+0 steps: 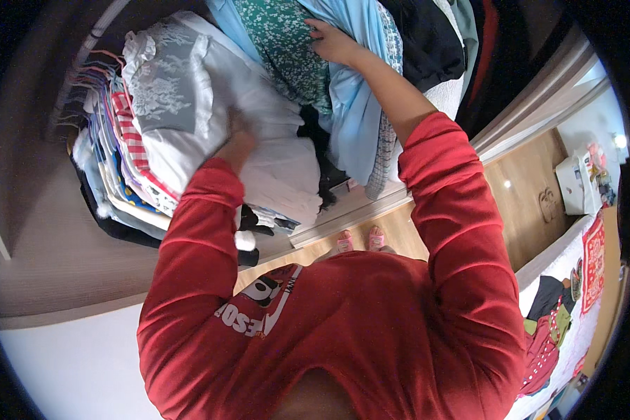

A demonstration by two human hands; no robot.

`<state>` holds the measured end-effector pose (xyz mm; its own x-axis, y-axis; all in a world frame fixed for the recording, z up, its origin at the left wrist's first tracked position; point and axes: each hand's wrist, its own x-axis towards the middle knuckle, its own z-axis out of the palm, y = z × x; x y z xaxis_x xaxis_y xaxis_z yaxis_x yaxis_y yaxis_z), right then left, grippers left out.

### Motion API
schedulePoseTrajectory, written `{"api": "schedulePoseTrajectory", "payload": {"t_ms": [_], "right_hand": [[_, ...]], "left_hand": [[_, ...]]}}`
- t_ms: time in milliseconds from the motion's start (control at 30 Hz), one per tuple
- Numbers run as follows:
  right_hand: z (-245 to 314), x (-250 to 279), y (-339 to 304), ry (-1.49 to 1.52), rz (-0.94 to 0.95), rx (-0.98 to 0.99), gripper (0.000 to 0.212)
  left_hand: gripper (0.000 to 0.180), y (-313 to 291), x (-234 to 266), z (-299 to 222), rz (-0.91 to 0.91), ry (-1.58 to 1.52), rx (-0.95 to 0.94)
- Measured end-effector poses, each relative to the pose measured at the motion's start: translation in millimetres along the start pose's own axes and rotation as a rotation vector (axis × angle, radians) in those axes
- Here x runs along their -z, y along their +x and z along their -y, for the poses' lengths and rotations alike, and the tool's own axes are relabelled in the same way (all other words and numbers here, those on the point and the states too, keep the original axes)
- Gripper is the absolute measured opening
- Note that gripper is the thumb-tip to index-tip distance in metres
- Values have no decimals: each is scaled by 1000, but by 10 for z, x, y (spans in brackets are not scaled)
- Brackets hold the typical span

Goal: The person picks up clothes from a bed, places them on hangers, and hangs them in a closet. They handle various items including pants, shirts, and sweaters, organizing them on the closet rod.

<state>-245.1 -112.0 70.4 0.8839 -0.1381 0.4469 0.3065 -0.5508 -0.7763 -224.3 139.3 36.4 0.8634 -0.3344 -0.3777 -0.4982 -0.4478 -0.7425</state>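
Garments hang close together in a wardrobe in front of me. My left hand (241, 138) is at a white dress with a lace top (182, 77); motion smears its fingers, so its grip does not show. Further right, my right hand (333, 43) lies against a green floral garment (290, 59), its visible fingers apart. Beneath that forearm hangs a light blue garment (353, 119). A black lacy piece (315, 136) shows in the gap between the white dress and the blue one.
Left of the white dress, several clothes hang on hangers (91, 73), including a red-and-white striped one (127, 126). Dark clothes (427, 42) hang at the right. A bed (560, 364) with folded clothes and a white bin (574, 183) stand to the right, near a curtain (525, 112).
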Motion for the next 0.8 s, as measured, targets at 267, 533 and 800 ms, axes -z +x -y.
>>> {"api": "schedulePoseTrajectory", "payload": {"t_ms": [267,533,800], "right_hand": [[-73,-97,-113,-26,45,169,43],[492,-23,-980,397,344,12,26],[-24,335,-3734,70,-127,-756,26]], "left_hand": [[57,375,-944,51,358,235,366],[50,2050,-677,-146,-540,-197,-115],[53,2102,-1525,367,-448,2,-120]]}}
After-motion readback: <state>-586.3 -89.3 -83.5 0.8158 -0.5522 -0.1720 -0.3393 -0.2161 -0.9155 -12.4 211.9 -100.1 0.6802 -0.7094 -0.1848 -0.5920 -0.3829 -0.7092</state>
